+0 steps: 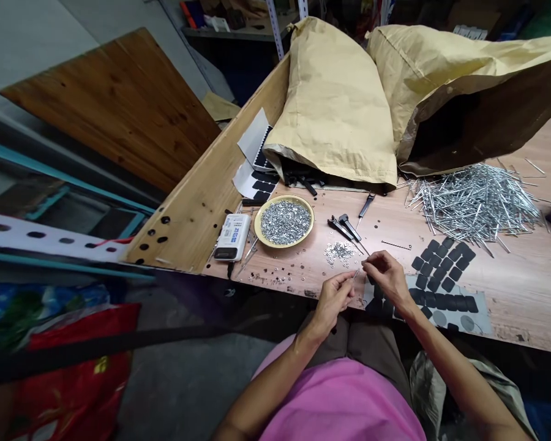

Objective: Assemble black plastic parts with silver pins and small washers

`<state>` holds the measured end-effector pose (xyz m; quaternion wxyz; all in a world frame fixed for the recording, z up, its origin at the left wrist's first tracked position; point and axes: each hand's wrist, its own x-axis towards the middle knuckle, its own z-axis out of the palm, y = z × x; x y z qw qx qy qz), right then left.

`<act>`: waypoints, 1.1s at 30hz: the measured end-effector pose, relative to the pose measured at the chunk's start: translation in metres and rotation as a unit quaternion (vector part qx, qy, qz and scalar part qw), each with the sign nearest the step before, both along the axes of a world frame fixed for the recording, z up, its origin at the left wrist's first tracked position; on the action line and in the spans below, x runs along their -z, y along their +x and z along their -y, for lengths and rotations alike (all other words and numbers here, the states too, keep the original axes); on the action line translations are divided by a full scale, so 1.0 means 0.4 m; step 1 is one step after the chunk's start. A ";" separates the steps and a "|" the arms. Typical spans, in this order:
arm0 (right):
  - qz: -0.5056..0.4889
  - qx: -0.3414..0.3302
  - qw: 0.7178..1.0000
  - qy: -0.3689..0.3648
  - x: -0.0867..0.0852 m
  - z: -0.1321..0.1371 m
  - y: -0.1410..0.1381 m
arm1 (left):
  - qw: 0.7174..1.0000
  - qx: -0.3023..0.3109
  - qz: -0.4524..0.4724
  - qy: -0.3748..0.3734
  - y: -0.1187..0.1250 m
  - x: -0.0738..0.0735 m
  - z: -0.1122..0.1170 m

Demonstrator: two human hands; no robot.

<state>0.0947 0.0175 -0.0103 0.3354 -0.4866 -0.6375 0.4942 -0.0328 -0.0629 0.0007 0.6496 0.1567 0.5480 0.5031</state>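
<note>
We pinch a thin metal pin [356, 274] between the thumb and finger of our left hand [335, 297], above the table's [523, 288] near edge. Just right of it, our right hand [386, 275] has thumb and finger close together; we cannot tell whether they grip anything. Farther off lie loose washers [340, 252], with a yellow bowl [282, 244] to their left and piled metal rods [477, 202] far right.

pink top [344, 404] | dark brownish trousers [379, 348] | bare forearms [447, 360] | left hand [333, 300] ungloved | right hand [388, 277] ungloved
</note>
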 end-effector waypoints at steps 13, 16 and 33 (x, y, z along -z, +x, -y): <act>-0.078 0.071 0.993 0.052 -0.011 0.071 0.033 | 0.999 0.044 0.001 0.030 0.034 -0.002 -0.001; -0.005 0.021 0.987 0.159 -0.020 0.073 0.054 | 0.997 0.072 -0.011 0.038 0.029 -0.002 0.002; 0.086 -0.182 0.972 0.121 -0.088 0.024 0.134 | 0.945 0.181 -0.208 0.174 0.009 -0.032 -0.017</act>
